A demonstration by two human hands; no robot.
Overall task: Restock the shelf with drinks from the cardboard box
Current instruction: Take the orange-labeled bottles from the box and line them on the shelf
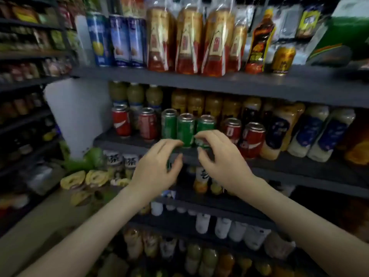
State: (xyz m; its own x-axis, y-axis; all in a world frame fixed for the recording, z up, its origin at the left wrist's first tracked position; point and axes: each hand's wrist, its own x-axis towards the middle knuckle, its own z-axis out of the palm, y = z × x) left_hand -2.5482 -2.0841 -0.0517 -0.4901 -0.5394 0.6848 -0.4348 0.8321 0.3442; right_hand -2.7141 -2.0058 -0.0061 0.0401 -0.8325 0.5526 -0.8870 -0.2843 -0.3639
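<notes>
Three green cans [185,129] stand side by side at the front of the middle shelf [299,162], between red cola cans [147,123]. My left hand [157,170] is raised at the shelf edge below the leftmost green can, its fingers curled around something green that is mostly hidden in the palm. My right hand [217,156] reaches to the rightmost green can [205,125], with fingertips and thumb pinching its base. The cardboard box is out of view.
More red cans [252,138] and pale bottles [311,132] fill the shelf to the right. Tall cans and wrapped bottle packs [187,41] stand on the shelf above. Bottles crowd the lower shelves [223,226]. Snack packets [83,178] lie at lower left.
</notes>
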